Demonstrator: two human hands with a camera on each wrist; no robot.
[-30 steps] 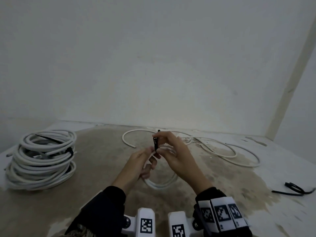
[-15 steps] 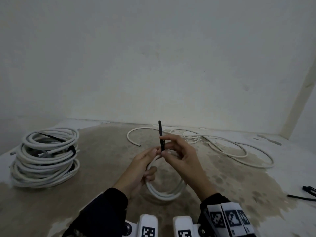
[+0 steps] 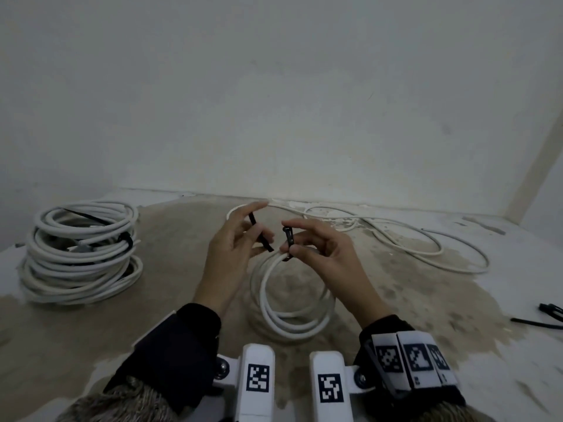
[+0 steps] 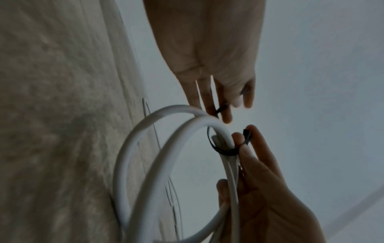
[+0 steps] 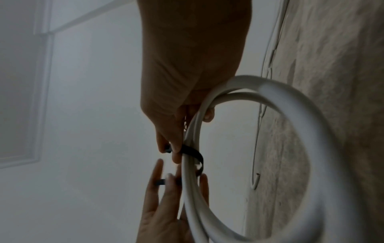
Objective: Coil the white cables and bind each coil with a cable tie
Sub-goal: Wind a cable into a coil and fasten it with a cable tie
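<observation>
My right hand (image 3: 323, 251) holds the small white coil (image 3: 289, 303) and pinches the head of the black cable tie (image 3: 288, 239). My left hand (image 3: 234, 248) pinches its tail between the fingers.

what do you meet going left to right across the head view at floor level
bound cable pile → left hand → right hand → loose white cable → spare black cable ties
</observation>
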